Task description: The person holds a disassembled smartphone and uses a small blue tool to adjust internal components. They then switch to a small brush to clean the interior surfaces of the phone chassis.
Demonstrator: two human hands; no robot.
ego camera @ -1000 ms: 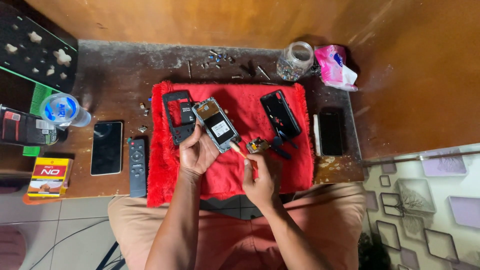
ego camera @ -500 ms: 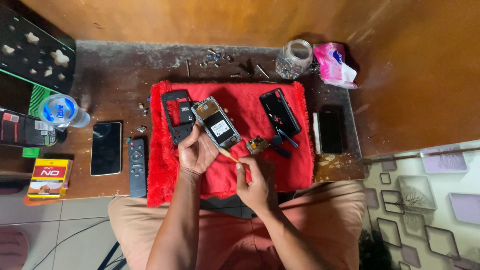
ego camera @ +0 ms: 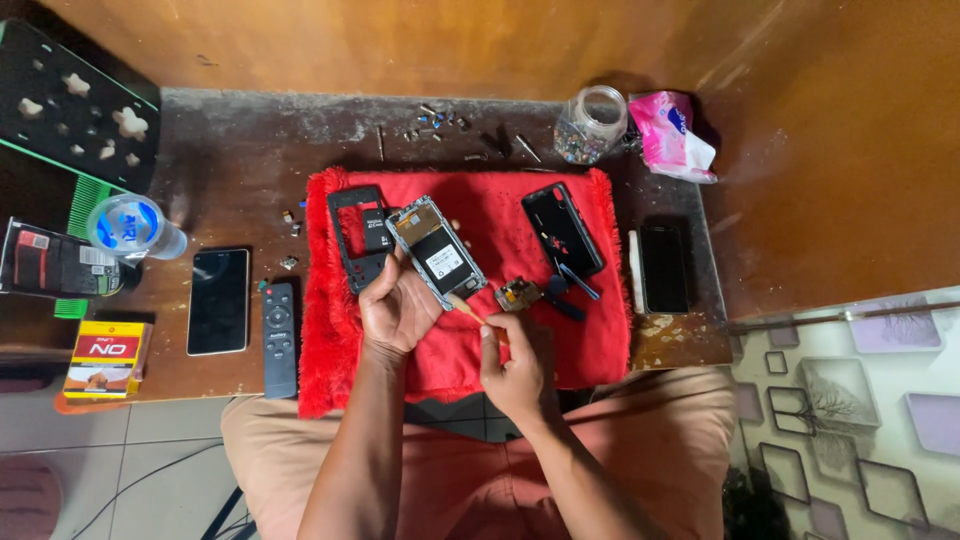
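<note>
A: List the packages at the left edge of the frame.

B: A dark flat package (ego camera: 55,262) with a red patch lies at mid-left. Below it is a yellow and red rectangular box (ego camera: 105,358), white lettering on its red band. A clear water bottle (ego camera: 133,226) with a blue and white label lies just above and to the right of the dark package.

A: Items on the brown surface (ego camera: 230,150), continuing right?

B: A black phone (ego camera: 218,300), screen up, then a black remote (ego camera: 279,324), just beside the red mat (ego camera: 540,350).

A: State of the left hand?

B: The left hand (ego camera: 398,308) grips the opened phone (ego camera: 437,250) from below, above the mat's centre-left. A white rectangular label with dark print sits on the phone's black inner part. A black phone frame (ego camera: 358,238) lies to its left.

A: The right hand?

B: The right hand (ego camera: 515,365) is closed on a thin tan-handled tool (ego camera: 466,310), tip touching the phone's lower end.

A: Further right?

B: A black back cover (ego camera: 562,228), a second black phone (ego camera: 664,266), a glass jar (ego camera: 590,124), and a pink crumpled packet (ego camera: 670,132) at upper right.
</note>
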